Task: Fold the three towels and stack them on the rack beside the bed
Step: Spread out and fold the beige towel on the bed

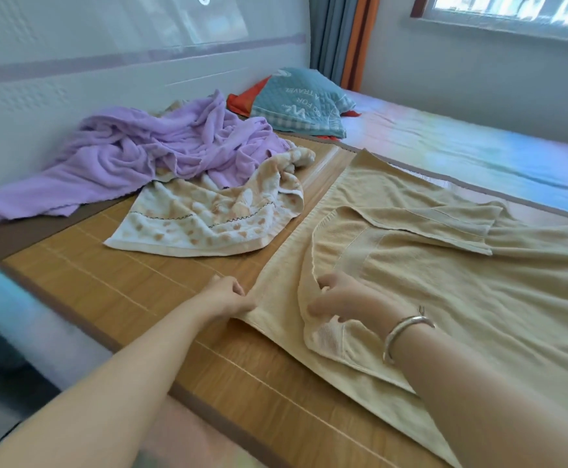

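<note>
Beige towel [444, 282] on bamboo mat [107, 292], edge pinched by left hand [225, 297], fold gripped by right hand [346, 302], pillow [296, 103] lettered "GO FOR A TRAVEL"

Two bare forearms, no sleeves reaching into view. Left hand [227, 296] unadorned: no ring, watch or band at the wrist. Right hand [346, 300] likewise ringless as far as visible, fingers [316, 307] partly blurred. Around the right wrist, a smooth rounded silver metal bangle [400, 331], plain and polished, open-ended, with a small upturned hook-like tip at its upper end. No gloves on either hand.
</note>
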Tool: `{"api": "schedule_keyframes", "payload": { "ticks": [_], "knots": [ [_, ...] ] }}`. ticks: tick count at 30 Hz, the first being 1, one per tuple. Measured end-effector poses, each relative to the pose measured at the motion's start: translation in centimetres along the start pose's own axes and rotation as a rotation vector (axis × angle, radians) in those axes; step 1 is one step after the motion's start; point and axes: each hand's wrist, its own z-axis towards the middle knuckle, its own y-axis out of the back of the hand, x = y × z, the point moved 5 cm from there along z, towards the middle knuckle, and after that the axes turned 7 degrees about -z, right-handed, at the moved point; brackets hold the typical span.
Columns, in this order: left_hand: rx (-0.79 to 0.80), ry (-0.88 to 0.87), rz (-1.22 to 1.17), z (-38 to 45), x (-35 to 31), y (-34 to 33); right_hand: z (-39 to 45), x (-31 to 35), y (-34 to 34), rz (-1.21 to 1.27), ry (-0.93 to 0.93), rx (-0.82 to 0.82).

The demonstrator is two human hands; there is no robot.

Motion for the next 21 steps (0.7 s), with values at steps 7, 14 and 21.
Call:
{"api": "schedule_keyframes", "payload": {
  "ticks": [7, 14, 21],
  "knots": [
    [0.009, -0.196, -0.261, -0.7, 3.0, -0.6, 2.0, 3.8, -3.2, 0.387, -0.001, -0.331],
    [0.007, -0.302, -0.378, -0.5, 3.2, -0.9, 3.6, 7.0, -4.1, 0.398, 0.179, -0.473],
    [-0.166, -0.324, -0.293, -1.1, 3.4, -0.4, 3.4, 5.0, -7.5, 0.272, 0.227, -0.325]
  ]
}}
